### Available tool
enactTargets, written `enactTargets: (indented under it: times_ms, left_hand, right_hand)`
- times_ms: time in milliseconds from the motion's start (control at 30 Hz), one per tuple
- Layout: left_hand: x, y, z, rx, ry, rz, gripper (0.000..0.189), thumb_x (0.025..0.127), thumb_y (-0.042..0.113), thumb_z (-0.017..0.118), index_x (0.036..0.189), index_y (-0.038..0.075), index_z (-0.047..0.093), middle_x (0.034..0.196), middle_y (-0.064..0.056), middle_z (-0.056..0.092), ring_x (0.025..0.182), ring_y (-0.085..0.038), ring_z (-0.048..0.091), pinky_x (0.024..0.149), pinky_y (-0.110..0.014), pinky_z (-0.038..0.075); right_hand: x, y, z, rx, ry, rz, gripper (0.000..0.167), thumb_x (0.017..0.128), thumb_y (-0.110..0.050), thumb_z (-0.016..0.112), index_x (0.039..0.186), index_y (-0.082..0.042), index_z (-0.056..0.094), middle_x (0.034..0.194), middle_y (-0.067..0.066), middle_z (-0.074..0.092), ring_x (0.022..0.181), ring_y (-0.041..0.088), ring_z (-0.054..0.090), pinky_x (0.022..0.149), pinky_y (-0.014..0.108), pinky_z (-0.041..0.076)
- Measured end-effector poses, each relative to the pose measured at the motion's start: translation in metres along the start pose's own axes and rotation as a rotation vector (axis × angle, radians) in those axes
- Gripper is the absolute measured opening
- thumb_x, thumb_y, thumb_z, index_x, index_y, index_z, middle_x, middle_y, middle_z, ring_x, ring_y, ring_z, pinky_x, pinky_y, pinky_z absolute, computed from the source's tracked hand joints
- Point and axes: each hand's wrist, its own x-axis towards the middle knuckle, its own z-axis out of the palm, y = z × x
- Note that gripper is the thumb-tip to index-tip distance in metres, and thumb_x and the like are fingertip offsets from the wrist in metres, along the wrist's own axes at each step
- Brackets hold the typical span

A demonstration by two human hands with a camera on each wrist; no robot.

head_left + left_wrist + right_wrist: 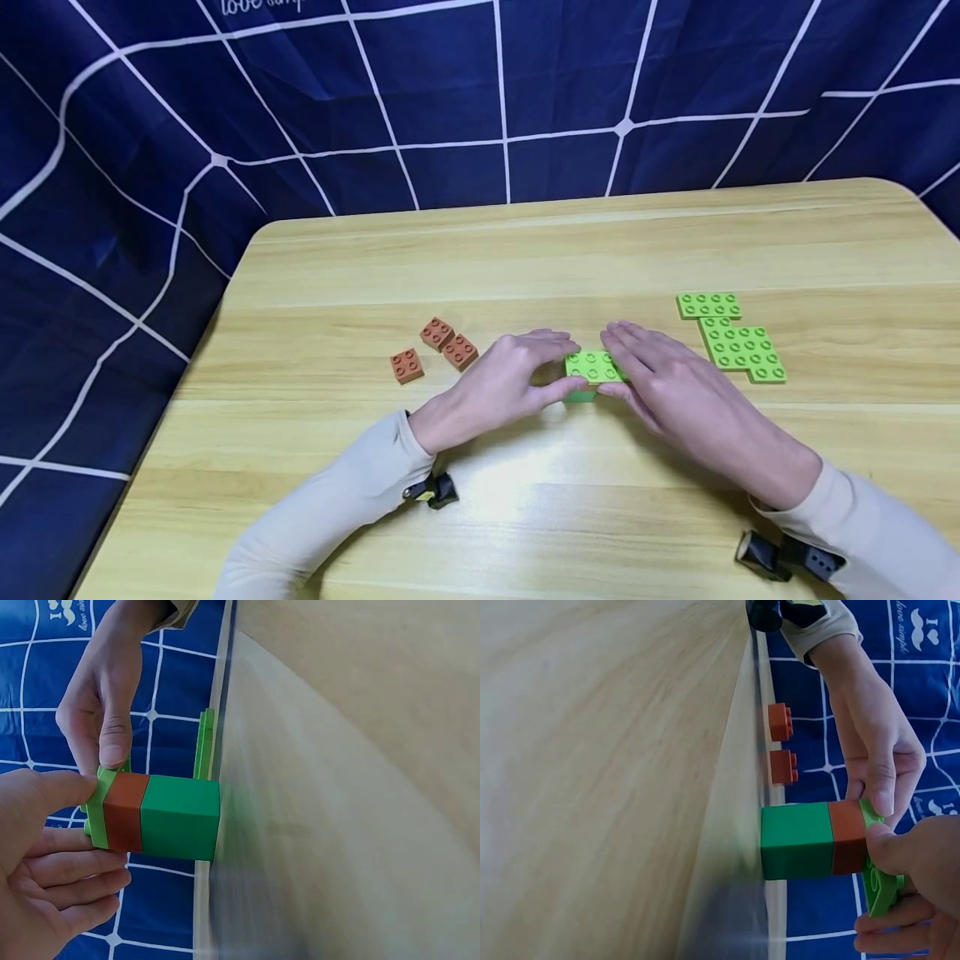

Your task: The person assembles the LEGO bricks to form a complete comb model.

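Note:
A small tower stands on the table between my hands. At its base is a dark green block (180, 817), with a reddish-brown brick (847, 836) above it and a flat lime-green brick (590, 365) on top. Thumb and fingers of my left hand (504, 379) pinch the left end of the lime-green brick. From the other side my right hand (678, 396) grips its right end, which sticks out past the brown brick in the right wrist view. The fingers cover part of its edges.
Several loose reddish-brown bricks (407, 366) lie left of the tower. To the right, several lime-green flat bricks (723, 343) lie edge to edge on the wooden table (465, 267). A dark blue curtain (450, 100) with white lines hangs behind the table.

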Motion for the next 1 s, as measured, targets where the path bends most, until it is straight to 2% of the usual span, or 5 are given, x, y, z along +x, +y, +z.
enactTargets:
  times_ms: [500,600,833,933,1000]
  left_hand:
    - [0.001,0.0,-0.004,0.01,-0.03,-0.014,0.039,0.093,0.026,0.066,0.119,-0.003,0.065,0.121,-0.018,0.064,0.119,-0.027,0.058,0.108,-0.022,0.036]
    - [0.001,-0.003,-0.013,0.025,-0.03,-0.037,0.041,0.096,0.028,0.061,0.122,-0.004,0.062,0.124,-0.017,0.063,0.121,-0.027,0.057,0.108,-0.022,0.037]
    - [-0.009,-0.018,-0.046,0.072,0.036,-0.139,0.039,0.096,0.025,0.061,0.122,-0.004,0.063,0.123,-0.016,0.064,0.119,-0.026,0.058,0.106,-0.028,0.042]
    - [-0.017,-0.027,-0.056,0.118,0.038,-0.161,0.037,0.096,0.023,0.062,0.119,-0.005,0.064,0.118,-0.017,0.066,0.111,-0.026,0.063,0.101,-0.031,0.048]
    - [-0.024,-0.031,-0.061,0.137,0.037,-0.176,0.035,0.095,0.021,0.064,0.117,-0.005,0.065,0.109,-0.016,0.07,0.093,-0.022,0.067,0.091,-0.031,0.054]
  right_hand:
    - [-0.001,-0.002,0.0,-0.049,-0.024,0.007,0.076,0.104,-0.048,0.017,0.127,0.014,0.053,0.129,0.032,0.054,0.122,0.046,0.05,0.104,0.058,0.039]
    - [-0.001,-0.002,-0.001,-0.041,-0.032,0.015,0.076,0.104,-0.049,0.018,0.128,0.014,0.053,0.129,0.032,0.053,0.122,0.046,0.05,0.105,0.057,0.039]
    - [0.0,-0.003,-0.001,-0.029,-0.045,0.022,0.077,0.103,-0.051,0.019,0.129,0.013,0.052,0.13,0.031,0.053,0.123,0.045,0.049,0.106,0.057,0.038]
    - [0.0,-0.003,-0.001,-0.03,-0.046,0.02,0.078,0.103,-0.051,0.017,0.128,0.014,0.052,0.13,0.031,0.053,0.123,0.045,0.049,0.106,0.056,0.038]
    - [0.0,-0.003,-0.001,-0.032,-0.048,0.018,0.079,0.103,-0.051,0.017,0.128,0.014,0.052,0.13,0.031,0.053,0.123,0.045,0.049,0.106,0.056,0.038]
